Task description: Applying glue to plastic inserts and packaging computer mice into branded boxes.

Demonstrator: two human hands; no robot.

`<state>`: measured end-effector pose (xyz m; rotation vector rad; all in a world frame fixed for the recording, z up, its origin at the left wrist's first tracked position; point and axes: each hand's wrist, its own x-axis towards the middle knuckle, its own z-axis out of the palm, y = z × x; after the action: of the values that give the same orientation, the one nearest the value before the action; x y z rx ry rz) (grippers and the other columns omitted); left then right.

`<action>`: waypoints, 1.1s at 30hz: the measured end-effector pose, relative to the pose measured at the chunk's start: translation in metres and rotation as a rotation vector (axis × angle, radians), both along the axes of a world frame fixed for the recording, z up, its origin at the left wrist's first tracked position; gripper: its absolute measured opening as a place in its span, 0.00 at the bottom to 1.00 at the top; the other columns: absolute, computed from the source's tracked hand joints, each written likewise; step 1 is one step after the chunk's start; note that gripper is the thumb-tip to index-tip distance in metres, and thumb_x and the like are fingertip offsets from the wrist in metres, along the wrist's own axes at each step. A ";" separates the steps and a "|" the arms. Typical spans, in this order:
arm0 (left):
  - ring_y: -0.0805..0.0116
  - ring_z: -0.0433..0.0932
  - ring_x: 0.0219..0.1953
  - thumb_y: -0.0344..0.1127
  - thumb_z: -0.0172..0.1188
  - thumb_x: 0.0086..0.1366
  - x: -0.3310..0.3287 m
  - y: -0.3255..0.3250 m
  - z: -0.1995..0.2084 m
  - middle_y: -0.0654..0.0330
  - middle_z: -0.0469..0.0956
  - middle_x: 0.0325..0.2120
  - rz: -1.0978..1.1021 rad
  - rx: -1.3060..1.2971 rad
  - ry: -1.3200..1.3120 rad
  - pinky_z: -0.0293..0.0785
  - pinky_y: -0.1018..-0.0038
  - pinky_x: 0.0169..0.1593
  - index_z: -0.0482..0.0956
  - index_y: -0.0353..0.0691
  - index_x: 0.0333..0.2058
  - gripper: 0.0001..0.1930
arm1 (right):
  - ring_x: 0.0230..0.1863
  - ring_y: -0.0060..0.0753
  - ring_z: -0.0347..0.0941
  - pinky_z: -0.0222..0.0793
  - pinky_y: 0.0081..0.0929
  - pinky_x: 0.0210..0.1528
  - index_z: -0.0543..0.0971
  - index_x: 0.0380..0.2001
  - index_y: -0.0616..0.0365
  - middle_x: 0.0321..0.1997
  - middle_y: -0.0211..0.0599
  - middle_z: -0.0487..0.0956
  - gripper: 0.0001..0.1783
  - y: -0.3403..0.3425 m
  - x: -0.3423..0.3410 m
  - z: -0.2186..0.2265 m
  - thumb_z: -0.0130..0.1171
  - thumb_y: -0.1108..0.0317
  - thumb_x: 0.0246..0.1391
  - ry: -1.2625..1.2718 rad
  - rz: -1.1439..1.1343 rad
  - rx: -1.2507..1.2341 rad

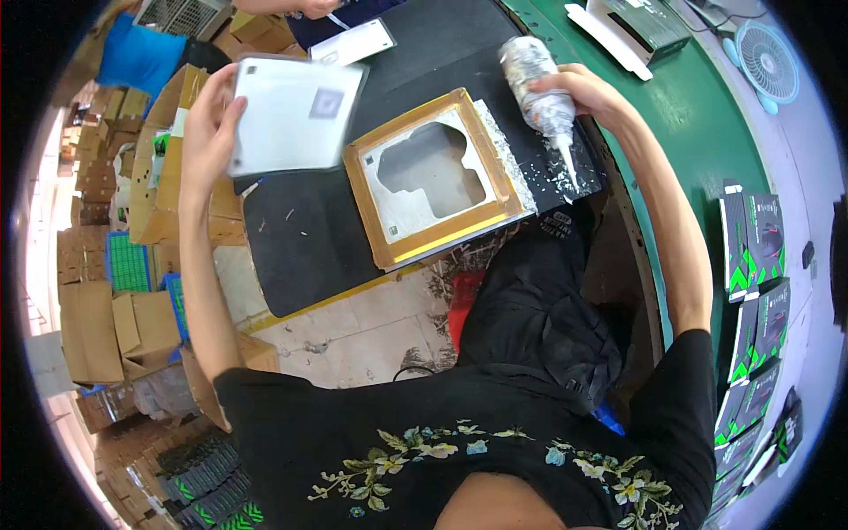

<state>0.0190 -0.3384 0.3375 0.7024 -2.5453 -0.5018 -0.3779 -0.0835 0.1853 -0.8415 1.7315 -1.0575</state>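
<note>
A flat, pale square panel with rounded corners and a small grey square mark hangs over the table's left side. My left hand grips it by its left edge, thumb on the upper face. In my right hand is a squeeze bottle, crusted with white residue, its pointed nozzle tilted down. The nozzle tip is over the black table edge, where white flakes lie. Between my hands a tan-bordered frame rests on the black table mat. Inside it sits a white sheet with an irregular cut-out.
At the far side, another person's hand is near a second white panel. Cardboard boxes are stacked at left. To the right are a green table, a blue fan and several black-and-green boxes.
</note>
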 end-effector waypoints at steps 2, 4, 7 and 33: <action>0.78 0.78 0.36 0.28 0.55 0.68 0.013 0.039 -0.014 0.61 0.80 0.37 0.116 0.379 0.248 0.74 0.82 0.34 0.66 0.35 0.59 0.22 | 0.39 0.31 0.80 0.75 0.30 0.45 0.74 0.49 0.67 0.41 0.42 0.81 0.29 0.021 0.003 0.021 0.64 0.56 0.49 -0.225 -0.010 -0.200; 0.80 0.77 0.34 0.28 0.57 0.66 0.018 0.075 -0.062 0.64 0.79 0.34 0.225 0.728 0.480 0.72 0.86 0.31 0.63 0.37 0.61 0.25 | 0.47 0.35 0.78 0.71 0.34 0.55 0.71 0.52 0.67 0.46 0.43 0.80 0.30 0.041 0.000 0.046 0.62 0.56 0.52 -0.385 -0.002 -0.405; 0.78 0.78 0.35 0.30 0.58 0.67 0.003 0.118 -0.115 0.62 0.79 0.36 0.222 1.092 0.508 0.76 0.82 0.33 0.62 0.36 0.60 0.25 | 0.60 0.41 0.71 0.63 0.44 0.64 0.68 0.57 0.67 0.58 0.46 0.74 0.30 0.060 0.014 0.074 0.59 0.60 0.56 -0.629 -0.293 -0.720; 0.86 0.75 0.28 0.34 0.54 0.70 -0.025 0.120 -0.152 0.63 0.80 0.34 0.353 1.141 0.352 0.69 0.88 0.26 0.57 0.37 0.66 0.28 | 0.43 0.30 0.80 0.73 0.28 0.52 0.79 0.45 0.65 0.43 0.40 0.83 0.22 -0.008 0.108 0.044 0.72 0.74 0.45 -0.165 -0.166 -0.777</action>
<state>-0.0060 -0.2189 0.1860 1.2376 -1.5782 -1.7781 -0.2696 -0.0912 0.2288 -1.0414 1.2512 -1.9094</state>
